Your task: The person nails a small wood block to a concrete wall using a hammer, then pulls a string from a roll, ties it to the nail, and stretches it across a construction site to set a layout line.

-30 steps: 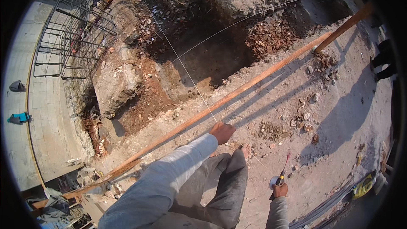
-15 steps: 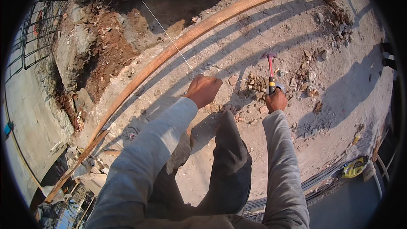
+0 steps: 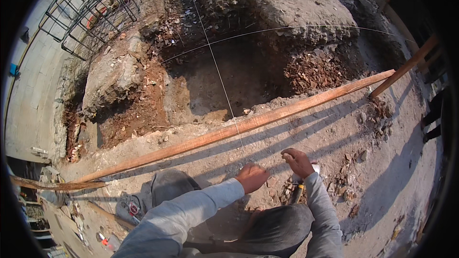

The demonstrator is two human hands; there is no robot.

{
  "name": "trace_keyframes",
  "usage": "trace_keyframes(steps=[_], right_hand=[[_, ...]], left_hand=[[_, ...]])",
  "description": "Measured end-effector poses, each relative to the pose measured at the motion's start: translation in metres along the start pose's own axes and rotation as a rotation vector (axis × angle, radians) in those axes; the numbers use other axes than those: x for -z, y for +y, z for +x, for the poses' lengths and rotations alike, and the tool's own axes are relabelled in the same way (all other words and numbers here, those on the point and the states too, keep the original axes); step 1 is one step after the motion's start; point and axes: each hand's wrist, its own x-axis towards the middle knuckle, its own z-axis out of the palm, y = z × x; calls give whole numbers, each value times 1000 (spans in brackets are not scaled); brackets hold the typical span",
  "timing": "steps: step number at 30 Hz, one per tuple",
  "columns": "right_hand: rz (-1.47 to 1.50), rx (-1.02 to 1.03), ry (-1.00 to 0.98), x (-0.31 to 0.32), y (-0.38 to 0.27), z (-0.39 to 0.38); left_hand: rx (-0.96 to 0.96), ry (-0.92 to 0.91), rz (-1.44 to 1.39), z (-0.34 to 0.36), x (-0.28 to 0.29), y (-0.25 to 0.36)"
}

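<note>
A thin white string (image 3: pixel 219 74) comes from the far side of a pit, crosses over a long wooden rail (image 3: pixel 201 143) and runs down toward my left hand (image 3: pixel 253 177). My left hand is closed in a fist just below the rail, at the string's near end. Close by on the right, my right hand (image 3: pixel 297 162) has its fingers bent in toward the left hand; what they pinch is too small to make out. A hammer's yellow and black handle (image 3: pixel 299 193) shows on the ground beside my right forearm, its head hidden.
Beyond the rail lies the dug pit (image 3: pixel 229 76) with broken edges; a second string (image 3: pixel 282 28) crosses it. An upright wooden post (image 3: pixel 406 67) meets the rail at right. Steel rebar cages (image 3: pixel 91 9) stand at far left. Rubble (image 3: pixel 342 186) lies right of my hands.
My right hand has let go of the hammer, now on the ground, and moved in beside my left hand. The view has tilted up, showing more of the pit, and my knees are bent lower.
</note>
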Motion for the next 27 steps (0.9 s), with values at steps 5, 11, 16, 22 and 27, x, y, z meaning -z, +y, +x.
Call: trace_keyframes(steps=[5,11,16,22,27], right_hand=[[366,-6,-286,-43,-86,81],[586,-21,20,-98,-98,73],[85,214,198,-110,-91,74],[-212,384,42,-148,-136,77],[-298,364,-59,-167,-144,82]], left_hand=[[-22,108,79,11,-14,-6],[-31,28,-84,10,-15,-7],[-81,39,-291,-3,5,-10],[54,90,-456,-36,-11,-13],[-154,-36,-277,-87,52,-20]])
